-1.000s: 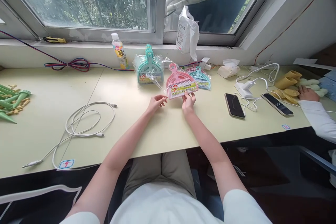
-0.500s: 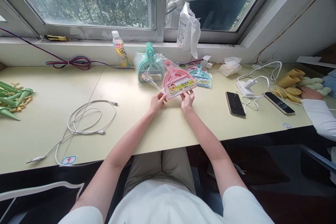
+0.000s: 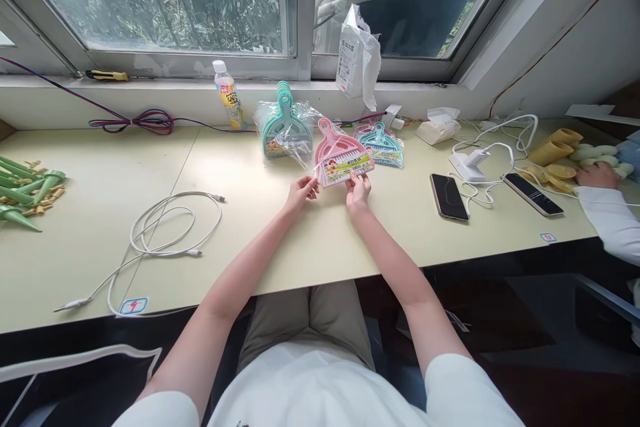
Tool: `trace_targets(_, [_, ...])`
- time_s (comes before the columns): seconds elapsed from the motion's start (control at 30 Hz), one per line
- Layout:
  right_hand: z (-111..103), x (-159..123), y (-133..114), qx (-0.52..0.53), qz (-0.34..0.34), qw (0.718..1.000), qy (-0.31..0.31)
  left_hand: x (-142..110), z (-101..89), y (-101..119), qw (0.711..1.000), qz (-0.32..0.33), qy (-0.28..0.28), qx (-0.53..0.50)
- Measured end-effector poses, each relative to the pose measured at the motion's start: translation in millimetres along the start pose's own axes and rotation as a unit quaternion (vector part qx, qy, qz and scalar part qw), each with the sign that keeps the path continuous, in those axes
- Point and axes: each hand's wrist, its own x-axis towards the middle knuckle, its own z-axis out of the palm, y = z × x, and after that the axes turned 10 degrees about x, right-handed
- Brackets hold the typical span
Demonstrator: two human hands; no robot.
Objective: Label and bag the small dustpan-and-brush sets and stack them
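Note:
A pink dustpan-and-brush set (image 3: 345, 159) with a printed label is held a little above the table, handle pointing away from me. Along its lower right edge, my right hand (image 3: 358, 192) grips it with thumb and fingers. At its lower left, my left hand (image 3: 302, 192) is closed in a pinch on a clear plastic bag (image 3: 299, 150), whose film stretches up and left of the set. Behind stands a stack of green dustpan sets (image 3: 286, 123), partly covered by film. To the right lie more packed sets, with a turquoise dustpan set (image 3: 381, 145) on top.
A white cable (image 3: 175, 250) lies coiled at left, beyond it green plastic parts (image 3: 30, 187). A drink bottle (image 3: 230, 97) stands at the back. On the right are a phone (image 3: 449, 197), a power adapter (image 3: 469, 167), a tissue pack (image 3: 439, 127) and another person's hand (image 3: 597, 175).
The pink set has shifted slightly and its handle has tilted a little to the right. The clear film by my left hand is spread out more. Both hands keep their grip.

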Motion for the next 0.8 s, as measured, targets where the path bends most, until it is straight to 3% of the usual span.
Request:
trace_targets(0.2, [2, 0, -3, 0.015, 0.012, 1.0, 0.013, 2, -2.3, -3, 0.993, -0.006, 0.116, 0.015])
trace_targets(0.5, [-1, 4, 2, -0.002, 0.017, 1.0, 0.02, 1, 1.1, -3, 0.999, -0.043, -0.021, 0.012])
trace_targets(0.7, [-4, 9, 2, 0.005, 0.037, 0.999, 0.023, 3, 2.3, -6, 0.999, -0.032, -0.026, 0.028])
trace_targets(0.8, [-7, 15, -1, 0.007, 0.046, 0.999, 0.013, 6, -4.5, -5, 0.999, -0.031, -0.002, 0.017])
